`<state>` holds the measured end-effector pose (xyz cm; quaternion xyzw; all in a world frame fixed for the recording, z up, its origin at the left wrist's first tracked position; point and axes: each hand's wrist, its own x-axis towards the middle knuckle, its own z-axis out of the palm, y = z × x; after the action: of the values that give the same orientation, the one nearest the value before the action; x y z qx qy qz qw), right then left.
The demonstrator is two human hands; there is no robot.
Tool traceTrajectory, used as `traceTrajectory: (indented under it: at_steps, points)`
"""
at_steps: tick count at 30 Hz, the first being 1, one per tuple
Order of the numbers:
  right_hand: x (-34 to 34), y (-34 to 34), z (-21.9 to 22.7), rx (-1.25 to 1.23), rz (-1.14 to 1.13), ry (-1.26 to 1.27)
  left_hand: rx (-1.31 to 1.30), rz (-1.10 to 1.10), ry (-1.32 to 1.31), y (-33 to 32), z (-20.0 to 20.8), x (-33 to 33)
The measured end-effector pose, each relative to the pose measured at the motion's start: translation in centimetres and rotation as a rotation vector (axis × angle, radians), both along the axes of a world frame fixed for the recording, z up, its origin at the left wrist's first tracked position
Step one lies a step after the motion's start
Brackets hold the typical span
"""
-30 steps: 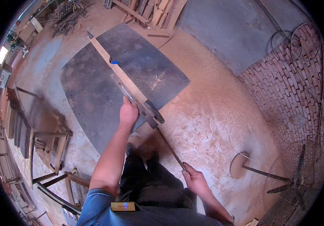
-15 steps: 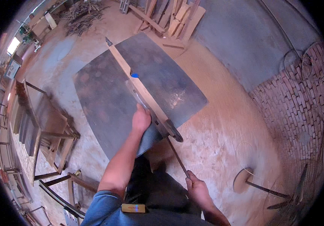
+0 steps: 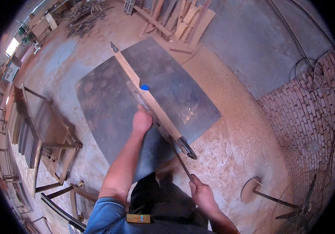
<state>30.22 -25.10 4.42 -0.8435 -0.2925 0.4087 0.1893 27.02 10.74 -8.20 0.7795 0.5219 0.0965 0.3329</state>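
Observation:
My left hand point(image 3: 142, 119) grips a long pale wooden strip point(image 3: 128, 70) about halfway along it. The strip runs slanted over a large dark sheet point(image 3: 105, 105) lying on the floor. Against the strip lies a long metal bar clamp point(image 3: 186, 148), with a small blue piece point(image 3: 145, 87) beside it and a dark curved jaw at the near end. A thin rod runs from that jaw into my right hand point(image 3: 200, 191), which is closed around the rod's end. My dark trousers show below the sheet's near corner.
Sawdust covers the floor point(image 3: 230, 117). Wooden frames point(image 3: 54, 136) stand at the left. Boards point(image 3: 183, 19) and a heap of scrap lie at the back. A brick wall point(image 3: 304, 117) rises at the right, with a round disc on a rod point(image 3: 249, 189) and a fan point(image 3: 308, 206) near it.
The view has shifted, so the sheet and strip sit more to the right and the back of the room shows. Both hands keep their hold on the strip and the rod.

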Motion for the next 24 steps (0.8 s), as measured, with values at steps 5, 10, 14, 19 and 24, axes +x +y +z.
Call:
traceTrajectory:
  at_steps: [5, 10, 14, 19, 24]
  points:
    - [0.1, 2.1, -0.7, -0.005, -0.006, -0.027, 0.017, -0.009, 0.044, 2.0, 0.8, 0.6]
    - [0.1, 5.9, -0.2, 0.019, -0.034, -0.064, 0.062, 0.011, 0.017, 5.6, -0.2, 0.5]
    - [0.2, 8.8, -0.8, 0.062, -0.009, -0.117, 0.008, 0.059, 0.042, 9.0, 0.4, 0.9]
    - [0.3, 11.0, -2.7, 0.142, 0.009, -0.155, -0.055, 0.095, 0.017, 12.3, 0.3, 1.1]
    - [0.2, 14.6, -2.4, 0.047, 0.015, -0.168, -0.078, 0.094, 0.025, 15.7, -0.1, 1.5]
